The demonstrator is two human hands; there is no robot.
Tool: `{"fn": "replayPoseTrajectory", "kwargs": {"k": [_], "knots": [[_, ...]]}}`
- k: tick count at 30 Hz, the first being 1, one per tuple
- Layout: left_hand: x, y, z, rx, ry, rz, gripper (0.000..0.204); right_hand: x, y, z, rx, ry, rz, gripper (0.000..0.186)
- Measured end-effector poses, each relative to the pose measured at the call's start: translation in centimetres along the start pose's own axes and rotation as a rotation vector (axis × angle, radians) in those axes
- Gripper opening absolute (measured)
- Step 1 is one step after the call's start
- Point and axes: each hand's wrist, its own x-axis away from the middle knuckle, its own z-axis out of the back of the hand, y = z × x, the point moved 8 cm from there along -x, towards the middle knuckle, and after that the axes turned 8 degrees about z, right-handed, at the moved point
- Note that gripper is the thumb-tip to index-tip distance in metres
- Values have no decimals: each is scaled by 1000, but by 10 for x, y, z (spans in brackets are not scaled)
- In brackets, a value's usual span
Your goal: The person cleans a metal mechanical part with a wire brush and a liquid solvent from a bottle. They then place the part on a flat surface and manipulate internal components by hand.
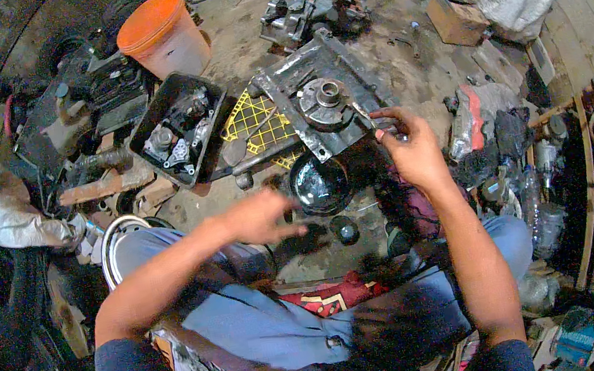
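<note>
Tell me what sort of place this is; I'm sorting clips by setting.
Most likely a small mechanical repair workshop, worked on the floor. A greasy metal housing sits before the seated person, a black tray of small parts lies beside it, and another engine-like assembly rests on the stained concrete floor.

A grimy grey metal housing plate (pixel 326 102) with round hub lies tilted on the floor.
</note>
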Motion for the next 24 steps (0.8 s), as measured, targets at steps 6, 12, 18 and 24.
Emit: {"fn": "replayPoseTrajectory", "kwargs": {"k": [6,12,18,24], "knots": [[-4,-13,160,158,860,-168,27,-6,-23,-9,107,14,59,25],[-69,3,175,-15,726,-473,35,-10,-35,-23,229,-46,275,19],[-107,-4,162,20,614,-421,28,-22,-36,-21,252,-52,297,17],[-109,-11,164,67,567,-431,30,-28,-42,-33,194,-72,332,18]]}}
